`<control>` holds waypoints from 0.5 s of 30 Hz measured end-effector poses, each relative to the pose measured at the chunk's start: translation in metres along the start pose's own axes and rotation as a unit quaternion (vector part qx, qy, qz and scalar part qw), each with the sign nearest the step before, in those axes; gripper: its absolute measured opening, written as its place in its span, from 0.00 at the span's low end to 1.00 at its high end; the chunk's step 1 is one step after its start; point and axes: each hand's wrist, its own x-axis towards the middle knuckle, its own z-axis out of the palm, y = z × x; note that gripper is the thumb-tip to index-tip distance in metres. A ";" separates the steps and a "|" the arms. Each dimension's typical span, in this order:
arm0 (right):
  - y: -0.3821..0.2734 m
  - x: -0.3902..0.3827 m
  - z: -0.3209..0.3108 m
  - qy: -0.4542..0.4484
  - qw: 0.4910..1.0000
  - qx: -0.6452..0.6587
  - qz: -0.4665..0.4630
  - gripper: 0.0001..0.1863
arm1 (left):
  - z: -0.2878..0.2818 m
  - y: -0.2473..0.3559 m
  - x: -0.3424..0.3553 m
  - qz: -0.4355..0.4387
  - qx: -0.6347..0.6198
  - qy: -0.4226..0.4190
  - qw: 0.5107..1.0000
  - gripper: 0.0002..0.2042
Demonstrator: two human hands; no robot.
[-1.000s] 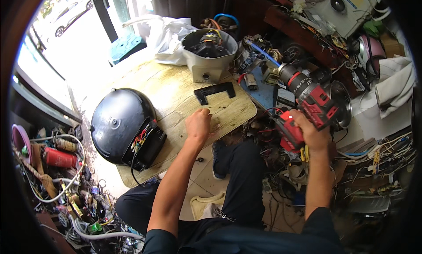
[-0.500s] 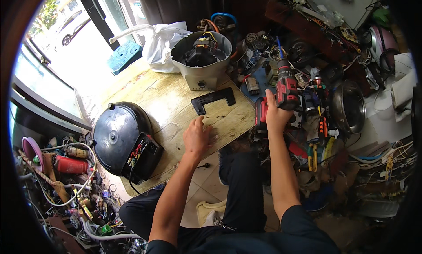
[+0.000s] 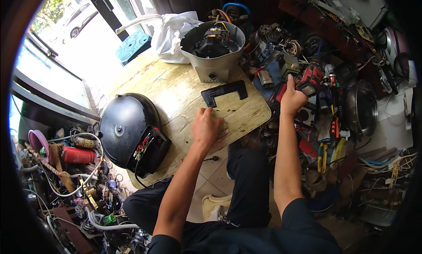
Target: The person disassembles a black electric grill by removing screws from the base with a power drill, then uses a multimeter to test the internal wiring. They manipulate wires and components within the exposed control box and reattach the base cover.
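Observation:
My right hand [image 3: 292, 98] is wrapped round the grip of a red and black cordless drill [image 3: 311, 78], held beyond the table's right edge above the clutter. A thin blue bit points away from me. Low over the wooden table, my left hand [image 3: 205, 125] has its fingers curled together; whatever they pinch, if anything, is hidden. Just beyond those fingertips lies a flat black U-shaped bracket [image 3: 225, 93], with small dark bits near it. A round black appliance body [image 3: 127, 126] sits at the left, colored wires showing at its opened box. Behind the bracket stands a silver housing [image 3: 211, 67] with a motor inside.
A white plastic bag [image 3: 173, 43] rests at the table's far edge, near a teal stool [image 3: 133, 47]. Tools, including pliers [image 3: 323, 153], crowd the right side with a metal bowl [image 3: 361, 109]. Parts and a red cylinder [image 3: 78, 155] are heaped at lower left.
The view has shifted, so the table sits further right and slightly higher. My left fingers are curled in more. My right hand still holds the drill, now tilted more to the right.

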 end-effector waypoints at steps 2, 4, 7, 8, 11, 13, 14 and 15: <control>0.014 0.001 -0.003 -0.031 0.999 -0.001 0.008 0.20 | 0.004 0.006 0.004 0.005 -0.012 -0.001 1.000 0.22; 0.008 -0.005 -0.007 -0.082 0.996 0.002 0.045 0.20 | 0.006 0.006 0.005 0.008 -0.022 -0.004 1.000 0.20; -0.001 -0.010 -0.013 -0.100 0.994 0.033 0.010 0.25 | 0.011 0.014 0.009 -0.005 -0.054 -0.028 0.998 0.16; -0.002 -0.014 -0.017 -0.100 0.995 0.015 0.007 0.28 | 0.012 0.016 0.009 0.006 -0.045 -0.034 0.998 0.16; 0.007 -0.025 -0.032 -0.145 0.988 0.040 0.047 0.43 | 0.018 0.020 0.012 0.035 -0.034 -0.038 0.998 0.15; 0.008 -0.033 -0.037 -0.142 0.986 0.083 0.033 0.43 | 0.024 0.025 0.016 0.039 -0.042 -0.035 0.998 0.15; 0.009 -0.036 -0.040 -0.141 0.984 0.104 0.027 0.43 | 0.026 0.026 0.017 0.042 -0.045 -0.034 0.997 0.15; 0.004 -0.038 -0.044 -0.147 0.983 0.103 0.034 0.41 | 0.027 0.030 0.018 0.044 -0.041 -0.037 0.998 0.14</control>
